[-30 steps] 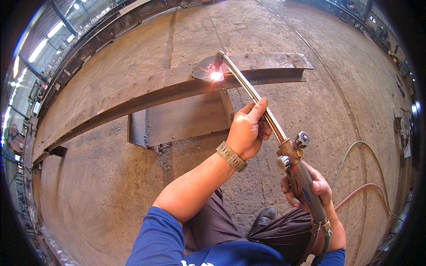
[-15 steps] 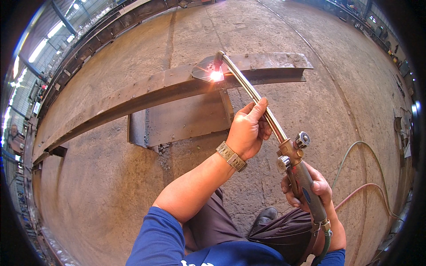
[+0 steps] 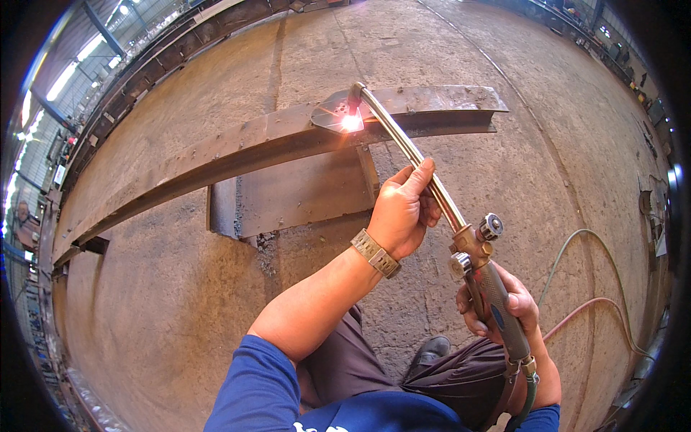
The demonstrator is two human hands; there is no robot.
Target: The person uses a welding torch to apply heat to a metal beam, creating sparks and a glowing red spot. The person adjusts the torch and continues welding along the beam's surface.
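Both my hands are closed on a cutting torch, which slants from lower right to upper left. My left hand grips its metal tubes midway, thumb along the top. Lower down, my right hand wraps the dark handle and its lever, just below two round valve knobs. The bent torch head points down at a small steel plate with holes, lying on a long steel beam. A bright glow with sparks burns at the tip and hides the exact spot beneath it.
Under the beam sits a short, wide steel section on the concrete floor. A green hose and a red hose curve across the floor at right. My shoe is close below the torch. Steel members line the far left.
Hardly anything differs. Both hands and the torch hold their place, and the glow at the tip flickers slightly in shape.
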